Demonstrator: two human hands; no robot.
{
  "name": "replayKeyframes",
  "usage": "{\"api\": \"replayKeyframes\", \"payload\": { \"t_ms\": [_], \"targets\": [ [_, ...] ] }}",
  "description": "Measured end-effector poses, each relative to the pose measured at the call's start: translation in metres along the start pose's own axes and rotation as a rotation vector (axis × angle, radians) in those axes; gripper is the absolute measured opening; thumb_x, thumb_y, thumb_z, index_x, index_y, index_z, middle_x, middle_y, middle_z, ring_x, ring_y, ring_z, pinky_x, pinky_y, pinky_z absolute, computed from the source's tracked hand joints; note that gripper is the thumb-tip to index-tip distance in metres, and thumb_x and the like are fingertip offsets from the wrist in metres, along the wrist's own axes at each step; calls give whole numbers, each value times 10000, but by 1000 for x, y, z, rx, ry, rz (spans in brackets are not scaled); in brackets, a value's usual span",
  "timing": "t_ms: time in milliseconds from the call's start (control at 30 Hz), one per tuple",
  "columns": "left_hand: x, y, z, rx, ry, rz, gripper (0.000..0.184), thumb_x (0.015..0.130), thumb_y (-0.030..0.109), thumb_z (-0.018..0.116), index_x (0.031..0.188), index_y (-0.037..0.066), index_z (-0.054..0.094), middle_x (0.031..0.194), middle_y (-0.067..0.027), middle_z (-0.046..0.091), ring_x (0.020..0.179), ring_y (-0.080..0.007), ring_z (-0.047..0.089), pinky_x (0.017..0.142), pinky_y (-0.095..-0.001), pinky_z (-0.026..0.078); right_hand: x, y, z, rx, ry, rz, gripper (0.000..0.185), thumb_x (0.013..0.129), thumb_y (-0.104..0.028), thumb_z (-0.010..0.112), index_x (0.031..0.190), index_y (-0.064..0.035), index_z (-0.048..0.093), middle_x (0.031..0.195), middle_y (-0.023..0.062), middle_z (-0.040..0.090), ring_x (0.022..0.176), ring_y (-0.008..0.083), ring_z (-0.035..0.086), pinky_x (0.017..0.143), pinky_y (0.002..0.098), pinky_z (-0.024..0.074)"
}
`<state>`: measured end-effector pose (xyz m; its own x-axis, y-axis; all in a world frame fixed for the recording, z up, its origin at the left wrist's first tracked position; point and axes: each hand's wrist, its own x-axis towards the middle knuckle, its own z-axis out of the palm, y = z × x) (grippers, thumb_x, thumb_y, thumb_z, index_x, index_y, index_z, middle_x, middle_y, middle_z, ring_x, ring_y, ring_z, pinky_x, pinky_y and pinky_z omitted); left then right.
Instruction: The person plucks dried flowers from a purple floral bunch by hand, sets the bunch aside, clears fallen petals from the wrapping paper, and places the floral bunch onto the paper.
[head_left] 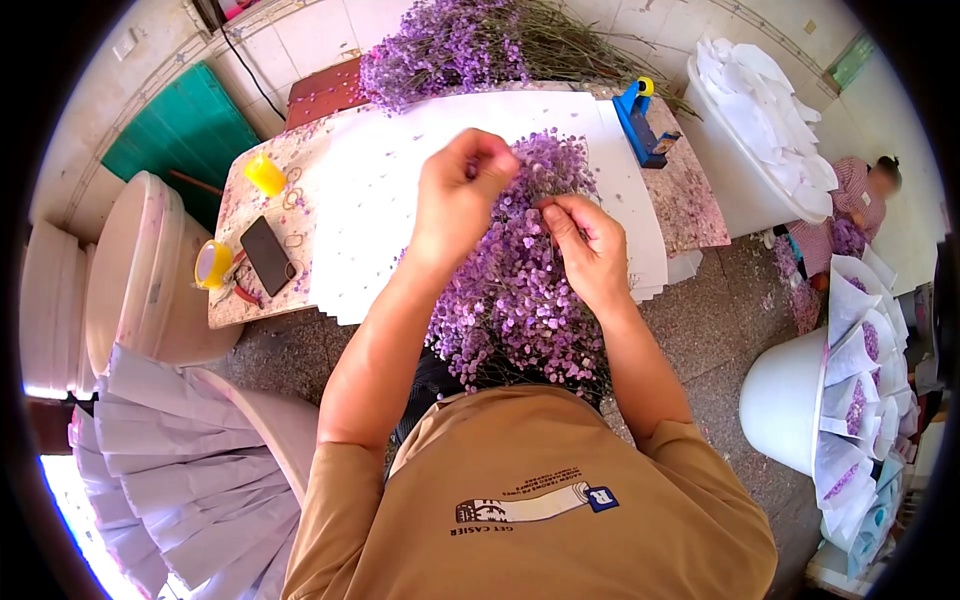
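A large bunch of small purple dried flowers [520, 300] lies against my lap and reaches up over the table edge onto white paper sheets [370, 190]. My left hand [465, 185] is raised over the upper left of the bunch, its fingers curled in and slightly blurred; what they hold, if anything, is hidden. To its right, my right hand [590, 245] pinches thumb and forefinger together at the purple flowers, near the top of the bunch.
On the table stand a blue tape dispenser [640, 125], yellow tape rolls [265, 175], a phone [267, 256] and red-handled pliers [243, 285]. More purple flowers [440, 50] lie behind. Tubs of paper wraps [765, 130] surround me; another person [855, 200] sits at right.
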<state>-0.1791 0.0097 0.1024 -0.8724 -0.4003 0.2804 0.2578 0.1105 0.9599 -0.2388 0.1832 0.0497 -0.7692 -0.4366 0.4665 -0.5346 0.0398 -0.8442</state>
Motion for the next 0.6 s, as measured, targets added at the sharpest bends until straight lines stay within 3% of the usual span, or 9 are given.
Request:
{"api": "replayKeyframes", "payload": {
  "t_ms": [67, 133, 267, 333, 367, 467, 500, 567, 600],
  "targets": [
    [3, 7, -7, -587, -14, -162, 120, 1040, 134, 574, 941, 69, 557, 769, 5, 496, 587, -69, 366, 494, -235, 258, 0, 1, 0, -14, 17, -38, 153, 1000, -138, 684, 1004, 10, 719, 798, 72, 666, 696, 156, 601, 634, 304, 471],
    [-5, 15, -14, -808, -99, -234, 155, 1035, 164, 593, 918, 77, 537, 806, -25, 518, 582, -80, 362, 494, -226, 263, 0, 0, -1, -88, 26, -131, 125, 986, -117, 688, 986, 5, 716, 779, 94, 648, 674, 195, 601, 619, 330, 463],
    [-11, 20, -15, -616, -183, -282, 126, 1007, 158, 650, 975, 50, 595, 812, -10, 559, 632, -68, 418, 515, -221, 298, 1, -6, 2, -153, 50, -201, 87, 959, -91, 701, 959, -5, 714, 775, 112, 644, 669, 244, 611, 615, 356, 463],
    [-12, 15, -3, 128, -100, 15, 185, 958, 184, 712, 1019, 17, 664, 790, -24, 631, 702, -84, 519, 624, -252, 415, 1, -8, 3, -187, 61, -241, 53, 930, -75, 717, 943, -24, 719, 777, 116, 647, 668, 281, 610, 611, 382, 456],
    [-9, 8, -3, 213, -98, 43, 215, 934, 165, 742, 1070, 4, 699, 820, -14, 671, 795, -76, 570, 724, -250, 451, 1, -7, 4, -186, 60, -244, 53, 930, -75, 717, 943, -24, 719, 777, 116, 647, 668, 281, 610, 611, 382, 456],
    [-6, -2, -4, 231, -91, 124, 170, 963, 121, 704, 1090, 14, 666, 809, 12, 599, 631, -49, 451, 540, -209, 331, 3, -5, 4, -264, 59, -276, 39, 911, -74, 734, 930, -41, 724, 761, 107, 636, 651, 294, 591, 598, 399, 442],
    [-5, -1, -7, 231, -92, 125, 170, 963, 121, 704, 1090, 14, 666, 809, 12, 599, 631, -49, 451, 540, -209, 331, 3, -5, 4, -268, 66, -304, 36, 912, -74, 732, 930, -43, 725, 754, 99, 631, 642, 290, 581, 598, 400, 432],
    [-4, 8, -15, -509, -59, -208, 117, 991, 133, 639, 1037, 25, 653, 769, -8, 557, 580, -63, 391, 495, -220, 287, 2, -5, 4, -273, 75, -327, 34, 912, -74, 731, 930, -45, 727, 746, 92, 626, 634, 286, 571, 598, 401, 422],
    [-4, 15, -17, -509, -59, -209, 117, 991, 133, 639, 1037, 25, 653, 769, -8, 557, 580, -63, 391, 495, -220, 287, 3, -7, 3, -319, 68, -362, 39, 909, -77, 733, 930, -45, 726, 750, 83, 628, 641, 279, 575, 611, 398, 419]
  ]
}}
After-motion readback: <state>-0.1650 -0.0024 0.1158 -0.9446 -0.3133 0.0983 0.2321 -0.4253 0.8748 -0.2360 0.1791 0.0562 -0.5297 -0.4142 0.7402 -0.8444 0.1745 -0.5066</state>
